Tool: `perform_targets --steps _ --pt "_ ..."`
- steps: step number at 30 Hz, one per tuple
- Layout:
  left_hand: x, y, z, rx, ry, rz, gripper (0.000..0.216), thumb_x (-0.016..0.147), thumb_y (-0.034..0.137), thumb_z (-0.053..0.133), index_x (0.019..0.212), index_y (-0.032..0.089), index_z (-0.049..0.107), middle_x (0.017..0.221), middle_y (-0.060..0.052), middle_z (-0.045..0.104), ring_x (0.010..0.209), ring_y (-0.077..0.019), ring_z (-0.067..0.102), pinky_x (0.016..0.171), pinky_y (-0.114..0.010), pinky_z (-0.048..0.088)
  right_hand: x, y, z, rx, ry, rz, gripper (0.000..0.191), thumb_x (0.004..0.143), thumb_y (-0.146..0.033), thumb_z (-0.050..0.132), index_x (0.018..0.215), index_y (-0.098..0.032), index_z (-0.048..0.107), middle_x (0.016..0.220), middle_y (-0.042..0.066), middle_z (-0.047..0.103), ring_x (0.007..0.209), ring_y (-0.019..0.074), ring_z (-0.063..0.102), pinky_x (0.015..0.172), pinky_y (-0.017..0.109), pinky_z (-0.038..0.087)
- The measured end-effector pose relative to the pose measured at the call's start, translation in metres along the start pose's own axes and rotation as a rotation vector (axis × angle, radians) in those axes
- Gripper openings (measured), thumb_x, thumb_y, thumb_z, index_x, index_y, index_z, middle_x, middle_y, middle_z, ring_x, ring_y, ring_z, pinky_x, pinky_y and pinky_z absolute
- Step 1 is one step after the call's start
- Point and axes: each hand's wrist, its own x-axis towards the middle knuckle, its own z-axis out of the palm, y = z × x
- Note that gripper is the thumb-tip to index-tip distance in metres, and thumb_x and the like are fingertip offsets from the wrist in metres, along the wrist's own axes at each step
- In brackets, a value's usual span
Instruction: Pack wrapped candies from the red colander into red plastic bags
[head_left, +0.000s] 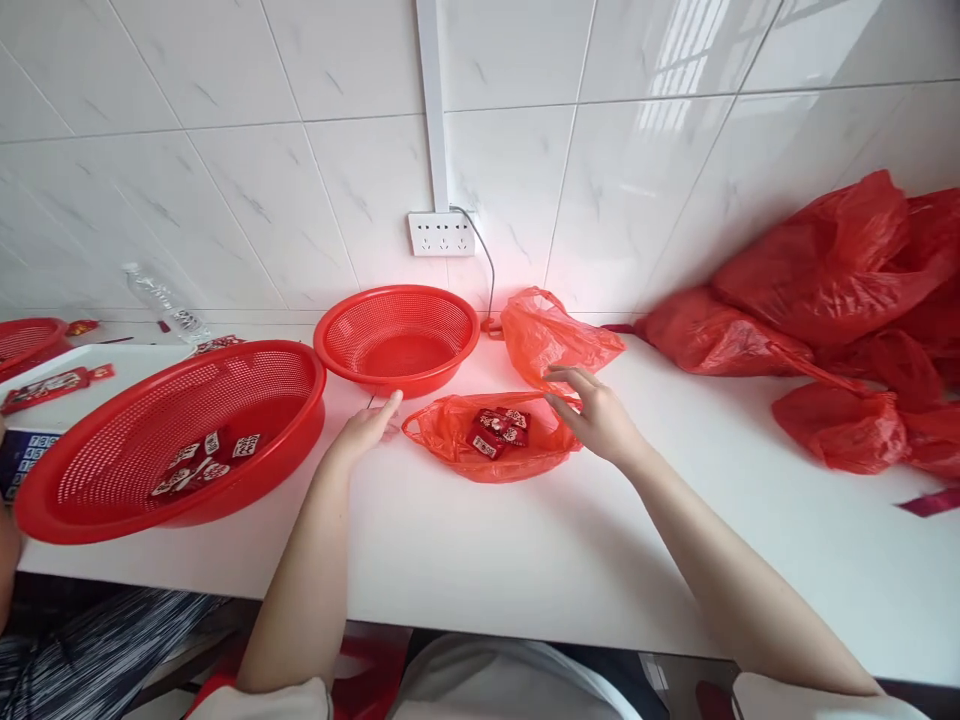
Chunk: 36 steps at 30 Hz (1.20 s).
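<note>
Left hand: In the head view, the person's left hand [360, 435] hovers just beside the bag's left handle, thumb raised and fingers extended, gripping nothing visible.
Right hand: The person's right hand [602, 412] reaches over the bag's right end, its digits spread with a gap between them; whether a fingertip touches the plastic, one cannot tell.
Bag: The open red bag [480, 466] lies between the two hands on a white table [480, 560], its mouth wide and facing up.
Packets: Dark red packets [501, 430] with pale print sit in a small heap inside the bag.
Second bag: Another red bag [559, 340] slumps just behind the first, near the wall.
Baskets: A round red basket [431, 380] stands behind the left hand; a larger one [112, 525], farther left, holds more printed packets [202, 468].
Bag pile: Bulging red bags [832, 270] crowd the table's right side, well apart from the right hand.
Far left: A clear bottle [161, 300] leans near a white tray [142, 355], a blue keypad [34, 450] below it; a co-worker's arm [6, 565] shows at the edge.
Wall: A socket strip [442, 234] is fixed to pale tiles.
</note>
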Motion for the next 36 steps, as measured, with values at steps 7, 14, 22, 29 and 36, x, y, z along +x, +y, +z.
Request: perform_targets --steps 7,14,22,29,36 --pt "-0.024 0.014 -0.001 0.124 -0.269 0.249 0.03 0.067 0.047 0.075 0.068 0.018 0.07 0.073 -0.005 0.07 0.077 -0.0243 0.069 0.072 -0.031 0.055 -0.046 0.041 0.019 -0.127 -0.096 0.512 0.048 0.086 -0.049 0.052 0.121 -0.017 0.054 0.105 0.013 0.069 0.093 0.0256 0.067 0.075 0.036 0.051" --pt "-0.037 0.051 -0.006 -0.078 -0.093 0.379 0.019 0.072 0.038 0.075 0.074 0.019 0.071 0.071 -0.004 0.067 0.066 -0.0152 0.06 0.06 -0.022 0.052 -0.022 0.023 -0.029 0.028 -0.088 0.472 0.024 0.082 -0.034 0.058 0.102 -0.021 0.062 0.075 0.001 0.068 0.064 0.0167 0.063 0.062 0.028 0.048" --pt "-0.057 0.139 -0.003 -0.538 0.134 0.684 0.02 0.077 0.032 0.072 0.094 0.022 0.073 0.109 -0.005 0.07 0.11 -0.0227 0.061 0.097 -0.033 0.049 0.05 -0.031 -0.087 0.473 0.412 0.167 0.029 0.083 -0.041 0.065 0.102 -0.019 0.065 0.087 0.006 0.067 0.081 0.0184 0.065 0.075 0.033 0.054" --pt "-0.078 0.167 0.042 -0.58 -0.37 0.557 0.061 0.074 0.026 0.074 0.132 0.028 0.053 0.08 -0.002 0.066 0.079 -0.0213 0.068 0.076 -0.033 0.054 0.076 -0.086 -0.066 0.488 0.303 -0.097 0.013 0.089 -0.034 0.06 0.097 -0.024 0.063 0.096 0.005 0.068 0.094 0.0206 0.065 0.088 0.038 0.053" --pt "-0.075 0.161 0.076 -0.315 -0.633 0.535 0.033 0.091 0.042 0.052 0.069 0.018 0.054 0.057 0.004 0.034 0.047 -0.0074 0.028 0.043 -0.024 0.024 0.093 -0.097 -0.046 0.469 0.006 -0.341 0.021 0.093 -0.028 0.054 0.111 -0.024 0.062 0.115 0.005 0.065 0.109 0.0205 0.06 0.096 0.039 0.05"
